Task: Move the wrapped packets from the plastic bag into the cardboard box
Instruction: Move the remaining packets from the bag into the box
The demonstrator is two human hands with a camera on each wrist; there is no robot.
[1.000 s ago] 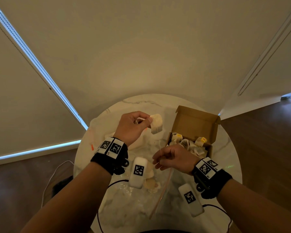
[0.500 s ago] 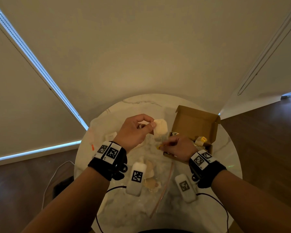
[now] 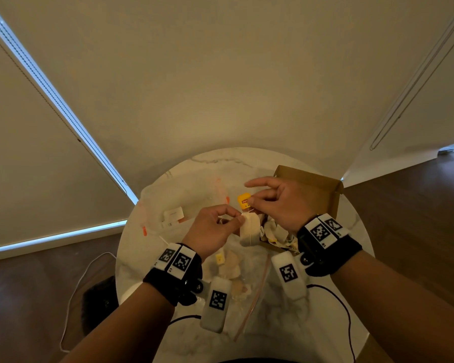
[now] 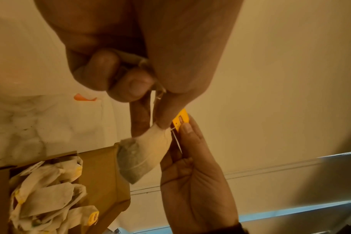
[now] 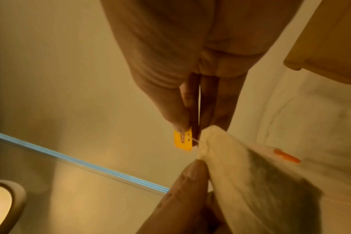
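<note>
Packet: tea-bag packet, held in the air just beside the near edge of the cardboard box, above the table.
Left hand: left hand pinches the packet's gathered top corner between thumb and fingertip; other fingers curled.
Right hand: right hand pinches the yellow tag, index finger stretched out; a short thread runs from tag to packet.
Handling: judged very light, soft, limp; thin paper skin, likely to tear or spill if squeezed or tugged by the thread.
Where to hold: judged best at the folded top seam, or the stiffer tag; not the filled belly.
Box contents: many like packets lie heaped inside, lid flap standing open.
Plastic bag: clear plastic bag lies flat nearer the person, a few packets inside.
Surface: round marble-look table, smooth, hard.
Room: dim warm light; pale blinds, wood floor, a white cable down at left.
</note>
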